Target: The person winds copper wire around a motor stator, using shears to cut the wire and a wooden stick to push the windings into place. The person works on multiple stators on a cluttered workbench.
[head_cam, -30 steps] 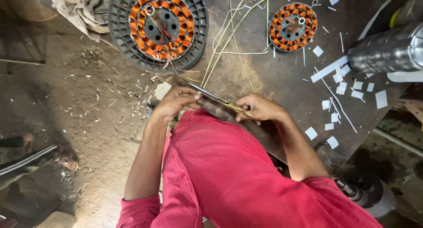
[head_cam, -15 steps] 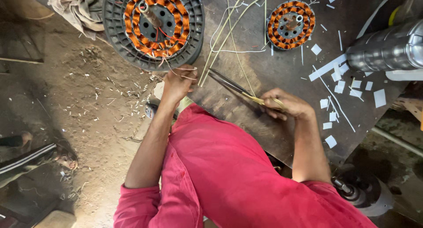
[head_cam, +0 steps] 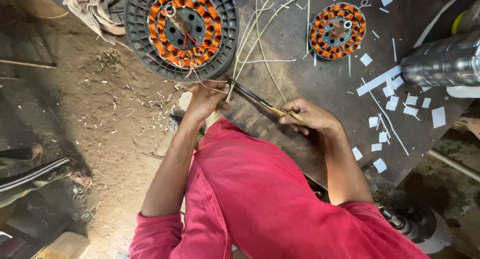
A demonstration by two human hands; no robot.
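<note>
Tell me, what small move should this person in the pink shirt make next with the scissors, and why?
Probably close the dark metal scissors on the thin pale yellowish sleeve strand. The right hand holds the strand's end on the dark wooden bench, the blades lie along it, and the left hand rests by the large copper-wound motor stator, so a snip looks due.

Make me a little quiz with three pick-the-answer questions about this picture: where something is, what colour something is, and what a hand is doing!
1. Where is the shiny metal tube?
A. right edge of the table
B. on the floor
C. in a hand

2. What colour are the wire coils on the big round motor part?
A. blue
B. orange
C. green

3. What is the right hand doing?
A. lying flat and empty
B. gripping scissors
C. waving in the air

Answers: 1 A, it lies at the right side of the dark table. 2 B, the coils are orange. 3 B, its fingers close round the scissor handles.
</note>
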